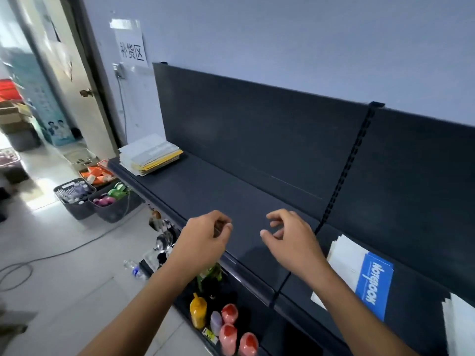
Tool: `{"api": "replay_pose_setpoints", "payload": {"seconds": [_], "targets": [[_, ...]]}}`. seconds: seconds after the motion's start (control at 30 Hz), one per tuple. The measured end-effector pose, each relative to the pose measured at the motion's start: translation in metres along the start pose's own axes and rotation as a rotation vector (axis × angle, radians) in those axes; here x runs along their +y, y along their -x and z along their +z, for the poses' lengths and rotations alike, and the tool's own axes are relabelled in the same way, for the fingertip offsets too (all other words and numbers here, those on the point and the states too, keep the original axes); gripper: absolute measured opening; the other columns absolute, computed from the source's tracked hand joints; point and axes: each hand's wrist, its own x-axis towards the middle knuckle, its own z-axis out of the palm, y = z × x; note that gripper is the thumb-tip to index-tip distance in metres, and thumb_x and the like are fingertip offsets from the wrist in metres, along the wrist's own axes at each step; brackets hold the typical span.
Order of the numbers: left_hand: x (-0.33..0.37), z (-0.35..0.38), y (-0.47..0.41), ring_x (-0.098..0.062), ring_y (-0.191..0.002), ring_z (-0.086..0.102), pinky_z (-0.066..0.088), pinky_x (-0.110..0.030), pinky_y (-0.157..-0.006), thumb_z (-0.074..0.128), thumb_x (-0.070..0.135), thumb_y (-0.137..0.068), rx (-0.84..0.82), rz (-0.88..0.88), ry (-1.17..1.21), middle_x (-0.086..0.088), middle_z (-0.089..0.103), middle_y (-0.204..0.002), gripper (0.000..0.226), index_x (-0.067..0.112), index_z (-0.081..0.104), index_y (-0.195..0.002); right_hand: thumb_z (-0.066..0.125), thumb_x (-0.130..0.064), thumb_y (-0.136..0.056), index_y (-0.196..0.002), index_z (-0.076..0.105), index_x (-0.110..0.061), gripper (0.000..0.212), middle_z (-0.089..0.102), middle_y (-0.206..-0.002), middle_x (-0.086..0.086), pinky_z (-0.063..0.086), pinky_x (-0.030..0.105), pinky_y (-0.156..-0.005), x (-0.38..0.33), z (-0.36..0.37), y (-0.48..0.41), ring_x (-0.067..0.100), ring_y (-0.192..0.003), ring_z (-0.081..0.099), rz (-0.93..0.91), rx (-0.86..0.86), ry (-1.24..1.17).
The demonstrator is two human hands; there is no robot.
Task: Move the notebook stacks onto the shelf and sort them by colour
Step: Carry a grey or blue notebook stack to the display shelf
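Bare left hand (205,237), bare right hand (290,237), forearms unsleeved, no rings

Pale blue-grey wall (282,34) behind a dark back panel (257,129) with a slotted upright (352,160). A paper sign (131,48) printed with three characters is fixed to the wall at upper left; below it, a cable (123,106) hangs down. An open door (69,73) at left gives onto a brightly lit room beyond. Light tiled floor (64,291), crossed by a grey cord (51,255). Dark baskets (77,199) of small goods stand on the floor.
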Motion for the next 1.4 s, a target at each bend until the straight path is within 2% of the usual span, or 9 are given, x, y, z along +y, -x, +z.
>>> {"api": "replay_pose_setpoints", "payload": {"seconds": [0.2,0.33,0.43,0.6,0.9,1.13,1.27,1.4], "targets": [[-0.052,-0.044,-0.01,-0.001,-0.083,0.064,0.056,-0.026,-0.077,0.054,0.038,-0.101,0.078,-0.103,-0.033,0.014,0.068,-0.091,0.021,0.026,0.068,-0.111,0.067,-0.035,-0.096,-0.122,0.059,-0.029,0.027,0.056,-0.113,-0.014,0.056,0.028,-0.082,-0.053,0.055,-0.053,0.003,-0.09,0.062,-0.139,-0.075,-0.003],[-0.092,-0.073,-0.021,-0.005,-0.083,0.066,0.059,-0.034,-0.079,0.054,0.037,-0.099,0.162,-0.201,-0.042,0.011,0.071,-0.092,0.022,0.024,0.069,-0.109,0.069,-0.032,-0.096,-0.12,0.061,-0.027,0.026,0.056,-0.108,-0.014,0.056,0.029,-0.081,-0.087,0.096,-0.088,0.004,-0.087,0.063,-0.22,-0.166,-0.026],[-0.114,-0.092,-0.04,-0.001,-0.082,0.066,0.059,-0.033,-0.079,0.055,0.038,-0.099,0.202,-0.25,-0.047,0.014,0.071,-0.092,0.022,0.026,0.071,-0.108,0.069,-0.031,-0.095,-0.12,0.062,-0.027,0.026,0.055,-0.106,-0.015,0.057,0.033,-0.083,-0.111,0.118,-0.119,0.004,-0.085,0.063,-0.266,-0.196,-0.053],[-0.146,-0.111,-0.08,0.001,-0.079,0.066,0.06,-0.034,-0.077,0.056,0.037,-0.098,0.241,-0.303,-0.084,0.016,0.07,-0.088,0.019,0.028,0.071,-0.104,0.067,-0.032,-0.096,-0.119,0.06,-0.028,0.025,0.055,-0.107,-0.013,0.056,0.031,-0.083,-0.134,0.143,-0.171,0.004,-0.085,0.064,-0.304,-0.224,-0.069],[-0.206,-0.146,-0.14,0.003,-0.082,0.064,0.058,-0.031,-0.079,0.057,0.042,-0.097,0.291,-0.294,-0.115,0.017,0.066,-0.09,0.023,0.027,0.067,-0.111,0.068,-0.032,-0.094,-0.118,0.061,-0.028,0.025,0.056,-0.104,-0.014,0.055,0.03,-0.083,-0.178,0.202,-0.242,0.002,-0.081,0.063,-0.322,-0.254,-0.041],[-0.282,-0.192,-0.181,0.005,-0.079,0.063,0.054,-0.019,-0.073,0.058,0.04,-0.097,0.23,-0.239,-0.099,0.019,0.065,-0.088,0.018,0.03,0.067,-0.109,0.067,-0.032,-0.095,-0.118,0.061,-0.028,0.024,0.057,-0.105,-0.013,0.054,0.029,-0.082,-0.227,0.267,-0.278,0.004,-0.084,0.064,-0.248,-0.232,-0.03],[-0.329,-0.22,-0.202,0.005,-0.079,0.062,0.054,-0.022,-0.074,0.055,0.039,-0.098,0.157,-0.192,-0.099,0.02,0.065,-0.087,0.018,0.03,0.067,-0.11,0.066,-0.032,-0.096,-0.116,0.059,-0.03,0.022,0.057,-0.105,-0.014,0.056,0.033,-0.084,-0.262,0.306,-0.296,0.004,-0.086,0.063,-0.169,-0.2,-0.032],[-0.371,-0.24,-0.225,0.006,-0.08,0.062,0.05,-0.016,-0.07,0.055,0.038,-0.099,0.122,-0.149,-0.095,0.022,0.063,-0.086,0.016,0.031,0.066,-0.109,0.066,-0.032,-0.095,-0.116,0.06,-0.03,0.022,0.057,-0.105,-0.015,0.055,0.032,-0.081,-0.286,0.338,-0.31,0.006,-0.086,0.063,-0.11,-0.166,-0.038]]}}
